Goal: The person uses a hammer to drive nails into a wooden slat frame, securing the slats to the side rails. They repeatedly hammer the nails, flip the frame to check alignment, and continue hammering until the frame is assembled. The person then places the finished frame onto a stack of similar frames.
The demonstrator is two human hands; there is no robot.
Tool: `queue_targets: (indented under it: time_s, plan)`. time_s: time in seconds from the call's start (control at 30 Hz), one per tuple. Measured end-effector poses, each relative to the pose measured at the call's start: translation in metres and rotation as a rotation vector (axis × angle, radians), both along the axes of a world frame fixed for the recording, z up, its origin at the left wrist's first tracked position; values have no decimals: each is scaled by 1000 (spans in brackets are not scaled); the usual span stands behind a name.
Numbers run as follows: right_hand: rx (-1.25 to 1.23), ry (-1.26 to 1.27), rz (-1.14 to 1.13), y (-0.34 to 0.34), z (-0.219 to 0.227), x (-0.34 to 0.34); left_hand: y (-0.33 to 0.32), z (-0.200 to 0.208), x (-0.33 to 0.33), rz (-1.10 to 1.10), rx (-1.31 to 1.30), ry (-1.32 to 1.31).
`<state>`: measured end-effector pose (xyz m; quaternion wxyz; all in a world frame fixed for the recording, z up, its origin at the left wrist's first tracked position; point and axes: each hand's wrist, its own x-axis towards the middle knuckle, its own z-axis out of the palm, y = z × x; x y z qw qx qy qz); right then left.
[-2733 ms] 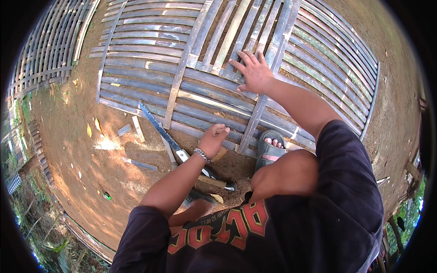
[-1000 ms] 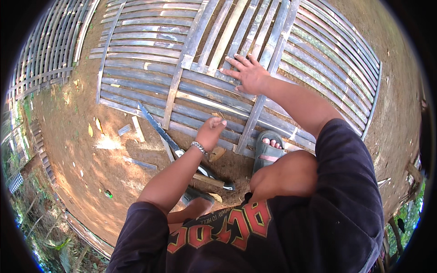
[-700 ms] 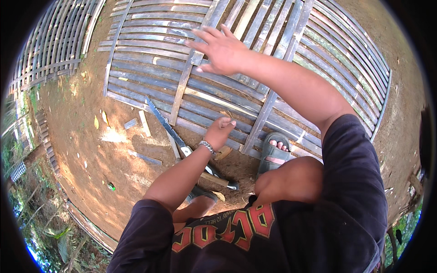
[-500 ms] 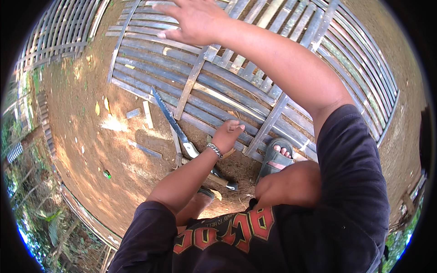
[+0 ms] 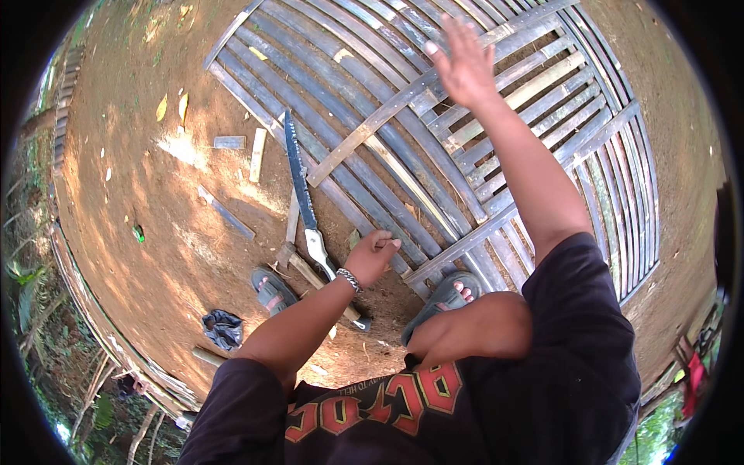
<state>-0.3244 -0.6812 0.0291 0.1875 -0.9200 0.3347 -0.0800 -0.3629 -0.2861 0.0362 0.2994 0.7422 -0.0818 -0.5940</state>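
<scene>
A panel of grey bamboo slats (image 5: pixel 353 128) lies on the ground in front of me, with crosspieces over the slats. My right hand (image 5: pixel 469 70) is open above its far part, fingers spread and holding nothing. Whether it touches the slats I cannot tell. Near the panel's close edge my left hand (image 5: pixel 372 257) is closed with fingers curled; anything inside is hidden. Left of that hand lies a saw (image 5: pixel 298 170) with a dark toothed blade and a white and black handle, partly under my forearm. A wooden-handled hammer-like tool (image 5: pixel 304 267) lies beside it.
Short cut strips (image 5: pixel 257 155) and a longer strip (image 5: pixel 226 211) lie on the brown dirt at left. My sandalled right foot (image 5: pixel 449 298) stands by the panel's near edge. A crumpled black bag (image 5: pixel 222 328) rests at lower left, beyond my left foot (image 5: pixel 273 291).
My right hand has swung from the upper left to the right over the panel. The view has turned, bringing the black bag into sight. My left hand stays closed near the panel's edge.
</scene>
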Motion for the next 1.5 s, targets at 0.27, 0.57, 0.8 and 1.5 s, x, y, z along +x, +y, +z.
queue_targets:
  time_s: [0.27, 0.57, 0.8, 1.5]
  plan:
    - [-249, 224, 0, 54, -35, -64, -10, 11, 5, 0, -10, 11]
    - [-45, -127, -40, 46, -17, -86, -23, 5, 18, -4, -94, -50]
    - [-68, 491, 25, 69, -24, -120, -30, 9, 9, -91, -90, -38]
    - [-81, 440, 290, 84, 13, -156, -47, 10, 0, -242, -128, -67]
